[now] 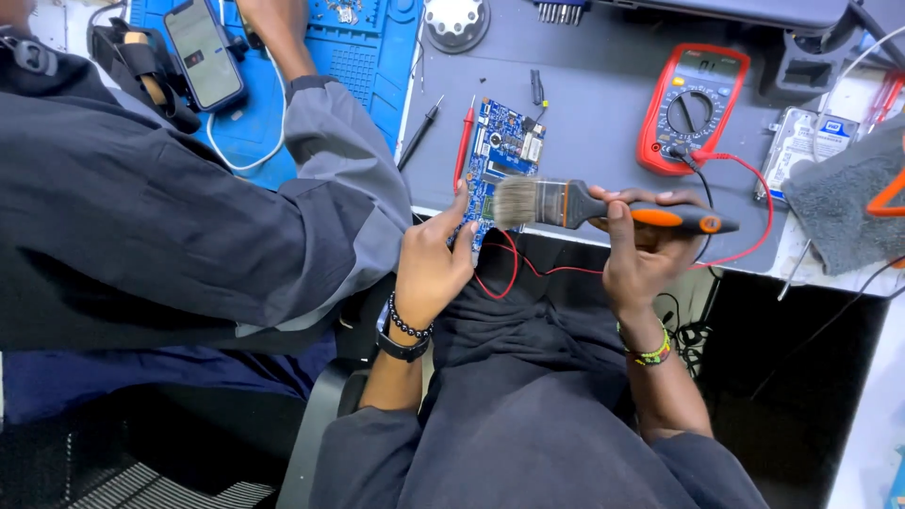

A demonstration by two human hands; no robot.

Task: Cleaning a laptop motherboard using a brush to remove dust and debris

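Blue circuit board (500,160) lies at the near edge of the grey mat (594,104), long axis running away from the person. Left hand (432,264) grips the board's near end, thumb up against its edge. Right hand (641,250) is closed around the orange-and-black handle of a brush (584,207), held level; bristles touch the board's near right side. Red probe (464,141) lies just left of the board, black probe (419,132) further left. Red multimeter (693,104) sits to the right, its red lead looping down past the mat edge. A co-worker's sleeve (330,160) reaches over a blue mat (368,47) beside a phone (204,52).
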